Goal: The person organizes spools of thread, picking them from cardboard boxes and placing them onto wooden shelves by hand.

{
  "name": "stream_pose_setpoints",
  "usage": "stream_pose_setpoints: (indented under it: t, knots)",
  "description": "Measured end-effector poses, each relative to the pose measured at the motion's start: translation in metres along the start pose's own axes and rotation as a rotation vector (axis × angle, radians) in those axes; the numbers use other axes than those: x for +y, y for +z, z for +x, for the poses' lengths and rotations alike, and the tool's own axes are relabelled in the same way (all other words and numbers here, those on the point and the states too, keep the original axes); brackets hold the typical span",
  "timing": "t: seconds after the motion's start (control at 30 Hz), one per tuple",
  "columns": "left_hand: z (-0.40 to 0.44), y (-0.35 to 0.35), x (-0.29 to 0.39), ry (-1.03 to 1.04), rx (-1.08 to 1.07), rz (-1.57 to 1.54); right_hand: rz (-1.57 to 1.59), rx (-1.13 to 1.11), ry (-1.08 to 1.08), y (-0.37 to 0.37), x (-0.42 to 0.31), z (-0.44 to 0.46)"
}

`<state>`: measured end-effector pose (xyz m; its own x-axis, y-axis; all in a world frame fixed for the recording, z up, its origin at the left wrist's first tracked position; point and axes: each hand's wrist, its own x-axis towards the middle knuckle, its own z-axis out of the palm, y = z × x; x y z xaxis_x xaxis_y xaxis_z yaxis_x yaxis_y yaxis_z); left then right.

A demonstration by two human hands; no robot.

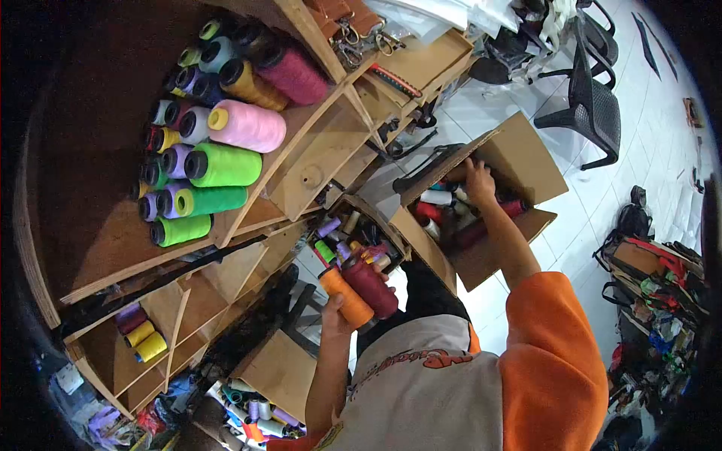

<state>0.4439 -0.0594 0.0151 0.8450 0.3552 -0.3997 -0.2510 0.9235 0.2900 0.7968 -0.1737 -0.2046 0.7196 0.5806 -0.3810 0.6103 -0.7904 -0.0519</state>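
Holding two cones of sewing thread side by side, the left hand is at lower centre, before the wearer's grey-and-orange shirt. Its thumb lies against the orange thread cone, and its fingertips show beyond the maroon thread cone; the grip is closed around the pair, both cones tilted. The right hand reaches into an open-flapped cardboard box at upper right, its fingers extended and partly hidden; whether they grasp anything cannot be told. Within this box lie a white thread cone, a red thread cone and other spools. Just beyond the held cones, a second carton contains assorted spools. At upper left, a wooden shelf bears a stacked group of thread cones, among them a pink cone and, nearby, a lime-green cone. Yellow spools occupy a lower compartment. Black chairs stand on the white tiled floor.
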Motion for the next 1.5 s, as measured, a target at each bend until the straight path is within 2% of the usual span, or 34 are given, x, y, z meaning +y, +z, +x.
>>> stream_pose_setpoints:
  t: [0.13,0.2,0.27,0.33,0.4,0.5,0.57,0.63,0.7,0.73,0.8,0.87,0.97,1.0,1.07,1.17,1.23,1.27,1.37,1.4,1.43,1.47,1.5]
  knots:
    - [-0.011,0.000,0.002,-0.009,0.054,0.019,0.234,0.071,0.048,-0.050,-0.001,-0.020]
    - [-0.011,0.000,0.006,0.009,0.034,0.053,0.129,0.122,-0.116,-0.078,0.006,-0.041]
    - [0.000,-0.015,0.006,0.033,-0.098,0.026,0.460,0.304,-0.133,-0.094,0.016,-0.062]
    - [0.004,-0.015,0.010,0.042,-0.083,-0.005,0.744,0.132,-0.133,-0.153,0.007,-0.104]
    - [0.006,-0.015,0.015,0.072,-0.088,-0.003,1.424,-0.124,0.080,-0.216,-0.020,-0.149]
    - [-0.001,-0.011,0.025,0.100,-0.126,-0.035,1.422,0.150,-0.247,-0.280,-0.080,-0.218]
    - [-0.011,-0.009,0.033,0.132,-0.153,-0.078,1.181,0.353,-0.573,-0.285,-0.112,-0.244]
    - [-0.023,-0.010,0.042,0.215,-0.194,-0.006,0.811,0.338,-0.733,-0.303,-0.149,-0.277]
    - [-0.044,-0.026,0.053,0.246,-0.155,0.010,0.761,0.193,-0.883,-0.299,-0.187,-0.302]
    - [-0.057,-0.018,0.062,0.291,-0.160,0.026,0.773,0.023,-0.862,-0.296,-0.204,-0.315]
    - [-0.082,-0.023,0.074,0.355,-0.086,-0.034,0.700,-0.138,-0.930,-0.281,-0.229,-0.333]
    - [-0.105,-0.038,0.083,0.434,-0.115,-0.051,0.581,-0.360,-0.989,-0.277,-0.254,-0.348]
    - [-0.144,-0.067,0.092,0.503,-0.111,-0.112,0.607,-0.393,-1.126,-0.253,-0.285,-0.373]
    - [-0.157,-0.068,0.096,0.530,-0.111,-0.109,0.539,-0.512,-1.114,-0.251,-0.296,-0.381]
    - [-0.181,-0.073,0.103,0.585,-0.099,-0.149,0.483,-0.547,-1.179,-0.240,-0.319,-0.392]
    - [-0.209,-0.091,0.112,0.719,-0.018,-0.047,0.454,-0.589,-1.339,-0.227,-0.344,-0.399]
    - [-0.226,-0.093,0.116,0.743,-0.010,-0.129,0.450,-0.597,-1.470,-0.225,-0.358,-0.402]
    - [-0.231,-0.100,0.116,0.771,0.004,-0.158,0.391,-0.655,-1.458,-0.231,-0.362,-0.403]
    - [-0.248,-0.115,0.124,0.851,-0.042,-0.230,0.478,-0.783,-1.436,-0.244,-0.368,-0.392]
    - [-0.257,-0.116,0.127,0.865,-0.025,-0.249,0.608,-0.773,-1.423,-0.252,-0.368,-0.386]
    - [-0.267,-0.118,0.129,0.877,-0.008,-0.267,0.872,-0.933,-1.207,-0.257,-0.368,-0.384]
    - [-0.269,-0.140,0.129,0.912,0.083,-0.303,1.195,-0.967,-1.087,-0.253,-0.370,-0.382]
    - [-0.276,-0.137,0.133,0.942,0.015,-0.322,1.510,-0.990,-0.939,-0.243,-0.371,-0.377]
